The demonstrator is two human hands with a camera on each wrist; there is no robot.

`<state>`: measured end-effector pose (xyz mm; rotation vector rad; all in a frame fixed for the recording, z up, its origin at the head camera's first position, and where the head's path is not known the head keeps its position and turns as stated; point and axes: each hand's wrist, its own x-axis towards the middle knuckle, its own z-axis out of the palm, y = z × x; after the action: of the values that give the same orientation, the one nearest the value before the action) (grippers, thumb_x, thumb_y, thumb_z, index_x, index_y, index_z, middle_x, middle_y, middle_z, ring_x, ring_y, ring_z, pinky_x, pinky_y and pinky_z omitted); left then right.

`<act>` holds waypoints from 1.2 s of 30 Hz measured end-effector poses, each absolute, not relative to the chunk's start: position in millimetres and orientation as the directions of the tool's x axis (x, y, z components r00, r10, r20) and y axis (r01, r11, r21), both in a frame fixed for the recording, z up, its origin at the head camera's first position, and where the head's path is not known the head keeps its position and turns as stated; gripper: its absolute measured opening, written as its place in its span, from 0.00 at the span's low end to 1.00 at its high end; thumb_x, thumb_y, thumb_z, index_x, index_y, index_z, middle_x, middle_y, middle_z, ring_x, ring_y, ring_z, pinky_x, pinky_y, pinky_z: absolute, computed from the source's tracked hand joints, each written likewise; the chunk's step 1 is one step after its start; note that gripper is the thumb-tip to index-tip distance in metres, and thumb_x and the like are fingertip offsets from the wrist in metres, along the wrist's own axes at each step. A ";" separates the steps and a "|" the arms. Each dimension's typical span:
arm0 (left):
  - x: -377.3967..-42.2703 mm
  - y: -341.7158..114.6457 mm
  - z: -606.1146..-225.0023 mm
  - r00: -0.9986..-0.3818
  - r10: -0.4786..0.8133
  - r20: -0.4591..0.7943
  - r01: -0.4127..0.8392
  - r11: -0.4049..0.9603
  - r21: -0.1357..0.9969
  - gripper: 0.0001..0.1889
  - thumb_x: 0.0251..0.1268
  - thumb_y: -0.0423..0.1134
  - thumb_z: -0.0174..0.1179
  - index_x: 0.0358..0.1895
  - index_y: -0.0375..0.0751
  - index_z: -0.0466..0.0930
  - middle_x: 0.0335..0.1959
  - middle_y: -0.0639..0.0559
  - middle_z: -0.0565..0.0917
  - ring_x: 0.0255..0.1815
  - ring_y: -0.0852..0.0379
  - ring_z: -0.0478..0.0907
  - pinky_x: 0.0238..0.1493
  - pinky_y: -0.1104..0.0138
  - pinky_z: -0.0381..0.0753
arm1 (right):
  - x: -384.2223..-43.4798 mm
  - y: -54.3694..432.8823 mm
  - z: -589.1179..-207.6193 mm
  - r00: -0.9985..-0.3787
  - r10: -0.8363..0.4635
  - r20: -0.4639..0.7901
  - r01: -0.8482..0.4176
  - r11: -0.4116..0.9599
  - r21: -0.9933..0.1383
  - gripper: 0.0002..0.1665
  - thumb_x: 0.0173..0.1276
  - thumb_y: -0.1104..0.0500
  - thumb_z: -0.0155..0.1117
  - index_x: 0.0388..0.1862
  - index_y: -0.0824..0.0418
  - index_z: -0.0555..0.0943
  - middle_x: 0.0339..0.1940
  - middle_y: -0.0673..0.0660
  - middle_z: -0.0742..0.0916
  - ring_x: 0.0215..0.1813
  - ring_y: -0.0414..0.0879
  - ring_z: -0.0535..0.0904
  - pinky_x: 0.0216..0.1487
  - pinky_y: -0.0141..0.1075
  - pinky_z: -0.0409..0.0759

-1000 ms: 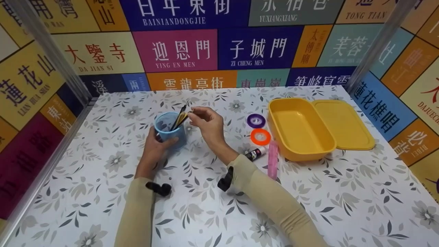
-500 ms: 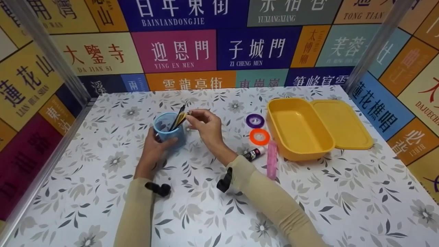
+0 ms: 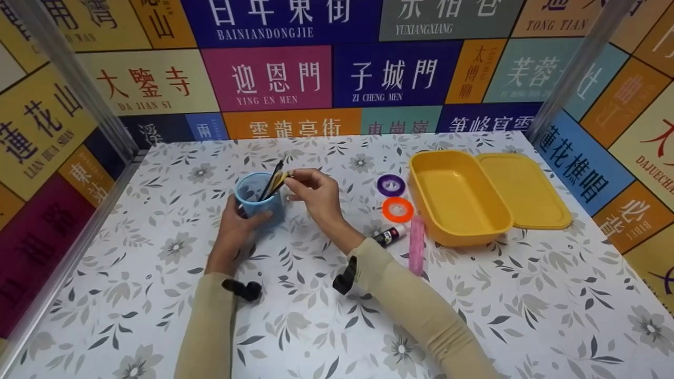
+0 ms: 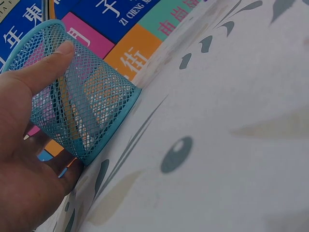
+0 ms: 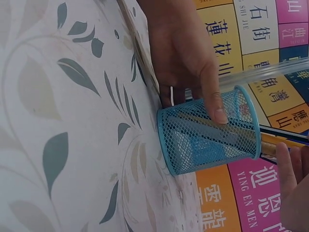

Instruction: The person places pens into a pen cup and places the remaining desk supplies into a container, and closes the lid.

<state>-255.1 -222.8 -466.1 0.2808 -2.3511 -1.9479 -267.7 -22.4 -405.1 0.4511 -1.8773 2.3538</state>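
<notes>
A light blue mesh pen cup point(image 3: 275, 207) stands slightly tilted at the left of the table, several slim writing tools in it. My left hand point(image 3: 231, 237) grips its side, thumb across the near face, as the left wrist view shows on the mesh point(image 4: 104, 92). From the cup's mouth a black pen point(image 3: 274, 171) sticks up. Beside it leans a yellow pencil point(image 5: 271, 143), whose upper end my right hand point(image 3: 318, 197) pinches between thumb and fingers just above the rim. In the right wrist view the right hand point(image 5: 297, 198) shows only partly.
Right of the hands lie a purple tape roll point(image 3: 391, 185), an orange tape roll point(image 3: 398, 209), a black-and-white glue stick point(image 3: 390, 236) and a pink stick-shaped case point(image 3: 416, 246). A yellow box point(image 3: 458, 202) stands beyond them, its lid point(image 3: 532, 192) flat beside it.
My right hand has come down slightly toward the cup's mouth over the last second. The left hand keeps its grip on the cup.
</notes>
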 end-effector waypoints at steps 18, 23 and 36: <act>-254.0 -223.5 -460.4 -0.973 -0.195 -0.127 -0.172 0.233 0.957 0.55 0.50 0.47 0.78 0.79 0.56 0.50 0.81 0.52 0.58 0.82 0.50 0.53 0.83 0.55 0.52 | -258.2 1.0 -400.1 -0.965 -0.187 0.186 -0.154 -0.174 -0.973 0.17 0.68 0.59 0.69 0.54 0.63 0.84 0.47 0.57 0.88 0.46 0.41 0.86 0.46 0.41 0.89; -251.2 -223.4 -457.1 -0.981 -0.169 -0.094 -0.138 0.268 0.953 0.54 0.52 0.46 0.77 0.79 0.53 0.50 0.80 0.50 0.60 0.82 0.48 0.55 0.82 0.54 0.56 | -255.3 11.5 -399.3 -0.962 -0.234 0.138 -0.110 -0.131 -0.985 0.19 0.69 0.58 0.68 0.56 0.62 0.83 0.50 0.56 0.87 0.51 0.44 0.85 0.49 0.40 0.89; -242.6 -237.8 -438.8 -0.992 -0.066 -0.107 -0.119 0.209 0.971 0.47 0.59 0.39 0.72 0.79 0.46 0.53 0.80 0.45 0.59 0.78 0.46 0.63 0.71 0.55 0.75 | -253.0 49.6 -388.0 -0.954 -0.298 0.029 -0.004 -0.082 -0.997 0.23 0.69 0.54 0.69 0.60 0.60 0.81 0.59 0.59 0.85 0.58 0.47 0.84 0.55 0.41 0.87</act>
<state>-242.6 -237.8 -438.8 0.1898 -2.4749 -1.9934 -253.0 49.6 -388.0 0.3795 -2.2516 2.4432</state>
